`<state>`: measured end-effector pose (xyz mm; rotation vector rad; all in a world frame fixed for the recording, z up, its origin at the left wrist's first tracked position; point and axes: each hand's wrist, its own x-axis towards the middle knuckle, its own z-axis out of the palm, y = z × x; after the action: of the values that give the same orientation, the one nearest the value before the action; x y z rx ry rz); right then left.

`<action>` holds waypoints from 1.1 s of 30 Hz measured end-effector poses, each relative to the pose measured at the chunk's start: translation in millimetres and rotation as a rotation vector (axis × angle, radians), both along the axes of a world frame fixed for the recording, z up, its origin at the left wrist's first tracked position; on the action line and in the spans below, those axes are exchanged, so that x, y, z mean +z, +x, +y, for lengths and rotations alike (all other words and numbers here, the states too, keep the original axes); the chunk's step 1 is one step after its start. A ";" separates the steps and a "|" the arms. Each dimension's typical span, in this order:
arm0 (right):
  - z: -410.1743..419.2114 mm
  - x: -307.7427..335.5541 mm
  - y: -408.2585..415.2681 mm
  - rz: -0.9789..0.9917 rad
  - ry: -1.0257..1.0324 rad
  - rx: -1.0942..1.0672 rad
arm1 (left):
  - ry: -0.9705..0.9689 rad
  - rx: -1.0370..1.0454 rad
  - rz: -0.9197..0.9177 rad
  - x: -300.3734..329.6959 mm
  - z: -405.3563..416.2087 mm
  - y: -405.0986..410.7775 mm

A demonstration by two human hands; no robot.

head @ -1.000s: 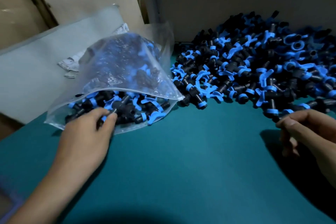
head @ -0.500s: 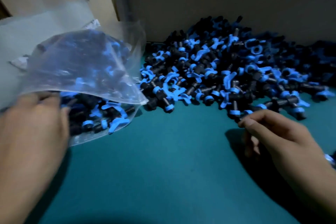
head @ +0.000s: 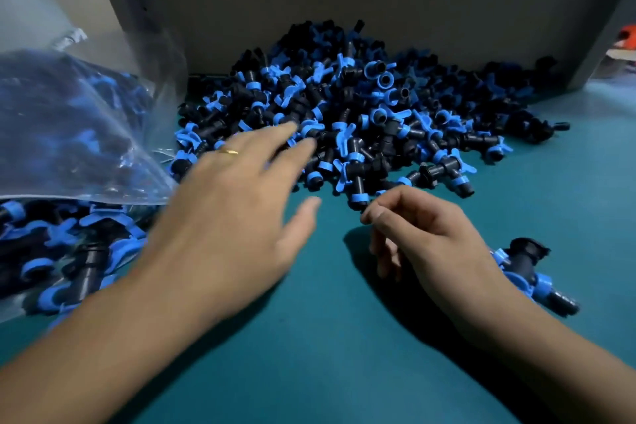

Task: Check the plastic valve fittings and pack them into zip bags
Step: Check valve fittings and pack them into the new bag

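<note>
A big heap of black and blue plastic valve fittings lies on the teal table, against a grey board. At the left lies a clear zip bag filled with fittings, its mouth towards me. My left hand stretches over the table with straight, spread fingers, the fingertips at the heap's near left edge; it holds nothing. My right hand hovers at the heap's front edge with fingers loosely curled and nothing in them. Two loose fittings lie just right of my right wrist.
The teal table runs to the near edge of view. A grey upright board closes the back behind the heap. Clear plastic sheeting lies at the far left. An orange object shows at the far right.
My left hand has left the zip bag and swung right to the heap, fingers spread. The view has shifted right and closer. My right hand stays at the heap's front edge.
</note>
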<state>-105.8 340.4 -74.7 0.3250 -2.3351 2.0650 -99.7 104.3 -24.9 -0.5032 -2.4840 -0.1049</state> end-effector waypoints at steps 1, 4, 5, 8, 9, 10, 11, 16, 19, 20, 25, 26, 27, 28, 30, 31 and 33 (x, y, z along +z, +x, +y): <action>1.4 -0.6 0.1 -0.003 -0.008 0.005 | -0.060 0.006 -0.132 -7.2 15.6 -10.4; 0.5 2.7 2.7 0.006 -0.015 -0.001 | -0.079 0.058 -0.450 -34.6 28.6 -40.3; 0.7 2.6 2.7 0.009 -0.015 0.002 | -0.056 0.064 -0.480 -41.2 27.7 -44.7; 1.2 1.2 1.3 0.006 -0.019 0.013 | -0.025 0.028 -0.337 -51.7 31.8 -46.5; 1.4 0.4 0.4 0.002 -0.024 0.013 | -0.016 0.031 -0.295 -51.4 29.7 -45.3; 1.2 0.4 0.3 0.002 -0.025 0.015 | 0.003 0.047 -0.285 -48.7 28.2 -41.6; 0.9 0.0 0.2 0.007 -0.021 0.018 | 0.005 0.070 -0.255 -46.6 27.0 -38.3; 0.0 -0.8 2.0 0.028 0.000 0.015 | -0.104 0.119 -0.243 -44.6 36.8 -16.6; 0.7 -1.4 1.4 0.039 -0.011 0.007 | -0.025 0.196 -0.302 -42.9 37.3 -9.2; 0.7 -1.2 1.4 0.040 -0.006 0.001 | 0.004 0.213 -0.294 -42.9 35.2 -9.0; -2.3 2.3 4.1 0.045 0.036 -0.013 | 0.184 0.070 -0.339 -44.0 28.7 -14.3; -2.4 2.4 4.6 0.046 0.043 -0.013 | 0.201 0.036 -0.336 -43.4 28.6 -14.1; -2.8 2.6 4.8 0.047 0.046 -0.011 | 0.213 -0.007 -0.328 -43.1 28.9 -13.4; -3.0 2.6 4.8 0.049 0.041 -0.013 | 0.220 -0.060 -0.319 -43.0 29.7 -11.9; -2.6 1.0 4.0 0.065 0.034 -0.034 | 0.219 -0.193 -0.281 -41.9 33.3 -6.6; -2.3 0.2 3.9 0.094 0.052 -0.060 | 0.216 -0.263 -0.247 -41.3 36.0 -4.0; -1.2 -1.8 2.9 0.177 0.133 -0.143 | 0.247 -0.377 -0.172 -40.8 41.3 0.8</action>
<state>-102.8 339.2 -76.5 0.3175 -2.3204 1.7479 -99.0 145.6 -65.7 -0.8784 -2.4630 -0.6183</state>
